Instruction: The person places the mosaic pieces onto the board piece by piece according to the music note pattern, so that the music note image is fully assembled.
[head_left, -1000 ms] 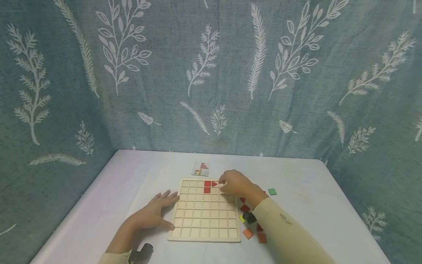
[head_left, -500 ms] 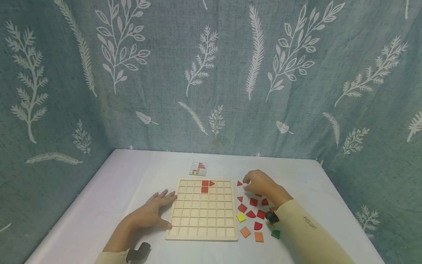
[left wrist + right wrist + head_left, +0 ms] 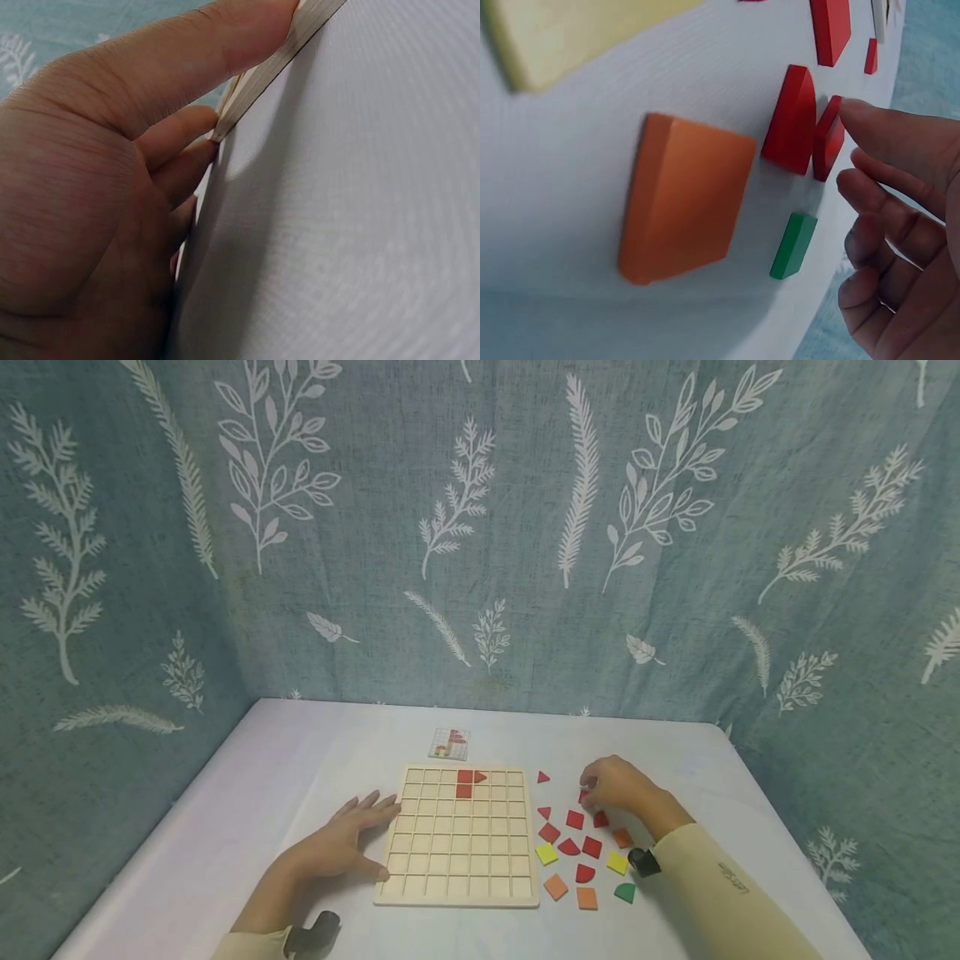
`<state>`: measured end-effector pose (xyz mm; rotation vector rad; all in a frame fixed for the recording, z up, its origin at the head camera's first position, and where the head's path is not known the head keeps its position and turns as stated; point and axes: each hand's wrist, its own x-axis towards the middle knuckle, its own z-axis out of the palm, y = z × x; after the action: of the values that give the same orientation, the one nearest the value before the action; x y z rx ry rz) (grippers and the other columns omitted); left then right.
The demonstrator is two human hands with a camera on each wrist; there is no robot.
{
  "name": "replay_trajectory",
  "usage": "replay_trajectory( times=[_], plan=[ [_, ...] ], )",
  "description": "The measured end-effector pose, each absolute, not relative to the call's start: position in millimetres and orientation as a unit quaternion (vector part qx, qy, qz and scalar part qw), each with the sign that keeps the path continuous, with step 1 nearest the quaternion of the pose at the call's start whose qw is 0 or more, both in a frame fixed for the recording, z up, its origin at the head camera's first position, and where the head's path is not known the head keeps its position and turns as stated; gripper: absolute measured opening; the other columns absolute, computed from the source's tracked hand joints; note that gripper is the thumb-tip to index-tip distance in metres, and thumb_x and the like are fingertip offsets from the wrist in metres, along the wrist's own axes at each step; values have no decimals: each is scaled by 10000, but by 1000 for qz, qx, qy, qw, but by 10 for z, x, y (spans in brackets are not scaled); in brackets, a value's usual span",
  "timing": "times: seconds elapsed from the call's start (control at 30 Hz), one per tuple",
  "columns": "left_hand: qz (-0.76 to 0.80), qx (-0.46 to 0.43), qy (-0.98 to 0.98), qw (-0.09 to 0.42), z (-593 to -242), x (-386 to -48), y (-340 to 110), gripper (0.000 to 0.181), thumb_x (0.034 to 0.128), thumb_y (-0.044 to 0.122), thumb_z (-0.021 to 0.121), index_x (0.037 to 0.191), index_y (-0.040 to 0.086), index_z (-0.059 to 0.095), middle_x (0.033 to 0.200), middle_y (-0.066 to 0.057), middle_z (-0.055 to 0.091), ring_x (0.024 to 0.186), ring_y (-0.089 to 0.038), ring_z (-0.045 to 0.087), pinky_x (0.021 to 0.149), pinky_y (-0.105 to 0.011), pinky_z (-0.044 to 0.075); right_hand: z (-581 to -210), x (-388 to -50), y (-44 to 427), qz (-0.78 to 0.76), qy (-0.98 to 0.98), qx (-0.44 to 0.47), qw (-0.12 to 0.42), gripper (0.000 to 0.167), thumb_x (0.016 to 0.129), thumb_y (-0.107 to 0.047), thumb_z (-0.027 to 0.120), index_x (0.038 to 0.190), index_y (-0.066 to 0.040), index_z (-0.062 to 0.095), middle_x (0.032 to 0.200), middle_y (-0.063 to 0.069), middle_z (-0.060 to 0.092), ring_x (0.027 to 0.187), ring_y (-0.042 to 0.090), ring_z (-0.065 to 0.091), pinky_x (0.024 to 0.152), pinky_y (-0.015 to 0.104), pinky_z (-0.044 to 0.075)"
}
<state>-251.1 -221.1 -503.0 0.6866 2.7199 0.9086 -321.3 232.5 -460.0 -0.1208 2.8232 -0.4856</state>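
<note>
My left hand (image 3: 341, 842) rests with spread fingers along the left edge of a pale wooden grid board (image 3: 438, 852); in the left wrist view, thumb and fingers touch the board's edge (image 3: 262, 79). Two red squares (image 3: 464, 791) and a red triangle (image 3: 480, 777) sit in its upper cells. Right of the board, my right hand (image 3: 618, 785) hovers low over the table with loosely bent fingers. In the right wrist view, its thumb tip overlaps the edge of a flat red piece (image 3: 829, 142) lying on the table; the other fingers look apart from it.
Red, yellow, orange and green tiles lie scattered right of the board, including a yellow square (image 3: 547, 854), an orange square (image 3: 587, 898) and a green quarter-round (image 3: 624, 892). Behind the board lies a small printed pattern card (image 3: 450, 743). Patterned cloth (image 3: 480, 568) encloses the table.
My right hand has moved from the board's upper right cells rightward to the loose tiles, uncovering several of them. My left hand stays at the board's edge.
</note>
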Motion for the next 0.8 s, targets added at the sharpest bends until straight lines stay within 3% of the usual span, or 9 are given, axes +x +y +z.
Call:
replay_trajectory(
  times=[0.3,0.8],
  plan=[
    [298,235,920,92,-5027,-2523,-2233,1092,574,579,814,1478,106,425,1561,-110,301,1462,-359,104,1165,-549,-10,-4606,-3214,2326,-165,973,-51,151,285,765,-173,831,1023,-117,722,924,14,643,847,211,584,846,436,564],
    [306,232,918,101,-5058,-2530,-2231,1080,583,571,818,1481,116,424,1569,-87,290,1466,-345,93,1165,-540,-22,-4599,-3273,1916,-205,969,-53,124,324,760,-204,834,1061,-159,723,997,-12,658,909,205,594,853,431,559]
  ],
)
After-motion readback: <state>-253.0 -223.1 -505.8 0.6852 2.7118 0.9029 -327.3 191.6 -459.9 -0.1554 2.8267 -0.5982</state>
